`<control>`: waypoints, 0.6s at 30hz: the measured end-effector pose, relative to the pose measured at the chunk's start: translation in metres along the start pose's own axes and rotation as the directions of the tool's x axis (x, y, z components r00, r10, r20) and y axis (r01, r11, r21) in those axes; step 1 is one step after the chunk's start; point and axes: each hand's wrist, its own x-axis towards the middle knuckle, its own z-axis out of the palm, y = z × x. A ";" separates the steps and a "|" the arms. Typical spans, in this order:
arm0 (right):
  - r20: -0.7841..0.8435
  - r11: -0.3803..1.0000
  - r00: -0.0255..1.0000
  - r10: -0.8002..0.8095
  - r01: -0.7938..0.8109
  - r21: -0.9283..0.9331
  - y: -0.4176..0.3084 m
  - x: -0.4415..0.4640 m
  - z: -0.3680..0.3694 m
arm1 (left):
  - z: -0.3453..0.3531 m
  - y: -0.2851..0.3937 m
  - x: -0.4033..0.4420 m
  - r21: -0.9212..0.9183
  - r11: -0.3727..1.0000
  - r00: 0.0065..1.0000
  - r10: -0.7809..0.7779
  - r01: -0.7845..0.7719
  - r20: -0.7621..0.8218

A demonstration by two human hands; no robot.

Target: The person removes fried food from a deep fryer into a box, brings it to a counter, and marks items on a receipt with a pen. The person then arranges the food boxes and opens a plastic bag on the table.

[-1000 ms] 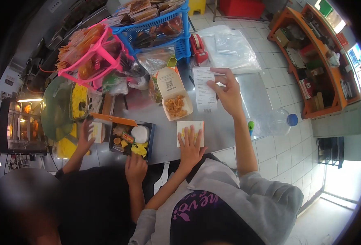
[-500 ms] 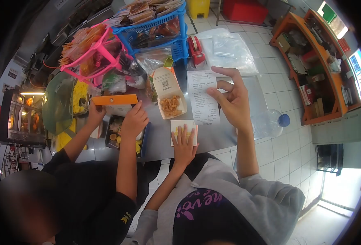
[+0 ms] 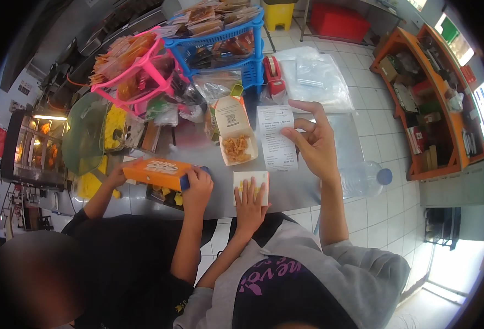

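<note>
My right hand [image 3: 313,140] pinches a long printed receipt [image 3: 275,145] between thumb and fingers, holding it up over the metal table. My left hand [image 3: 249,205] lies flat with its fingers spread on top of a small white box [image 3: 259,178] near the table's front edge. Just behind that box stands an open takeaway carton [image 3: 232,118] with a QR code inside its raised lid. Fried, golden-brown pieces of food [image 3: 237,147] fill the carton.
At left, a co-worker's hands [image 3: 197,187] hold an orange printed box [image 3: 157,172] above a tray of food. Pink [image 3: 138,74] and blue baskets [image 3: 214,35] with sachets, a red tape dispenser [image 3: 273,77] and plastic bags [image 3: 321,77] stand behind. A clear bottle [image 3: 362,181] is at right.
The co-worker has tilted the orange box so its printed face shows, and lowered it. My hands keep their hold on the receipt and their place on the white box; the view has shifted slightly.
</note>
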 end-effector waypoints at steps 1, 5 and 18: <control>-0.012 1.000 1.000 0.009 -0.009 0.005 0.002 0.002 0.001 | -0.004 0.001 -0.002 -0.038 0.999 1.000 -0.018 0.018 0.013; 0.019 0.999 1.000 0.000 0.000 -0.036 0.019 0.017 -0.003 | -0.022 -0.002 -0.008 -0.109 0.993 0.999 -0.037 0.036 -0.012; 0.013 0.993 0.996 0.091 -0.090 -0.074 0.036 0.042 -0.003 | -0.043 -0.022 0.007 -0.259 0.961 0.995 -0.088 0.095 0.039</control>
